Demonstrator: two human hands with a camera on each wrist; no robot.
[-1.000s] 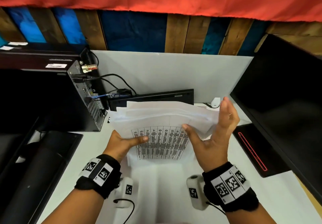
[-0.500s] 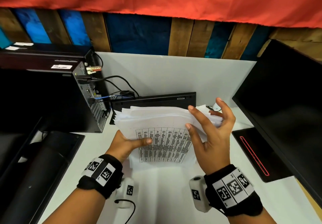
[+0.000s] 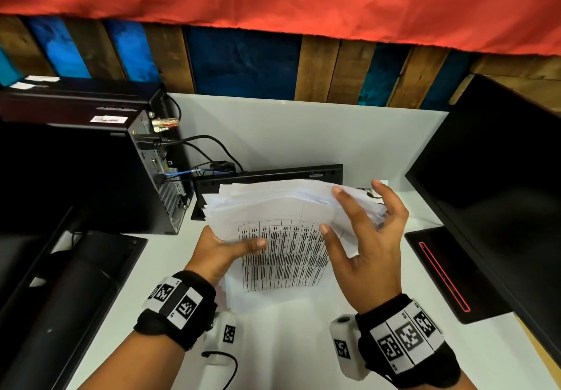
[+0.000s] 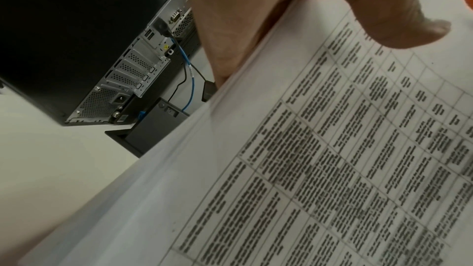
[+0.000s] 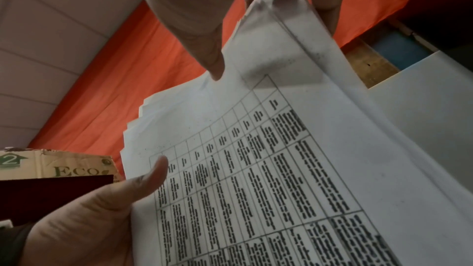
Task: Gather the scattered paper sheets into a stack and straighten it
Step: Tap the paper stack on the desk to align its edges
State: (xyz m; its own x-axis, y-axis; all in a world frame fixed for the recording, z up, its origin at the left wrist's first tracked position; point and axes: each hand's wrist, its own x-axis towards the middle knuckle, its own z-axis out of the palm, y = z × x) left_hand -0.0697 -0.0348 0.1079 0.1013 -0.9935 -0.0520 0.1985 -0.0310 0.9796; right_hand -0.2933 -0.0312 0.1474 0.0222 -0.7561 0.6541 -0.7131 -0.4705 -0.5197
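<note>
A thick stack of white paper sheets, with a printed table on its front sheet, stands on its lower edge on the white desk, and its top edges are uneven. My left hand grips the stack's left edge, thumb on the front sheet and fingers behind. At the upper right corner is my right hand, thumb and forefinger on the front and top, other fingers spread behind the corner. The stack fills both wrist views.
A black computer tower with cables stands at the left. A black keyboard leans just behind the paper. A dark monitor and a flat black device with a red line are at the right. More black gear lies front left.
My right hand was flat against the stack's right edge; it has since turned and closed its thumb and fingers round the upper right corner. The left hand keeps its grip.
</note>
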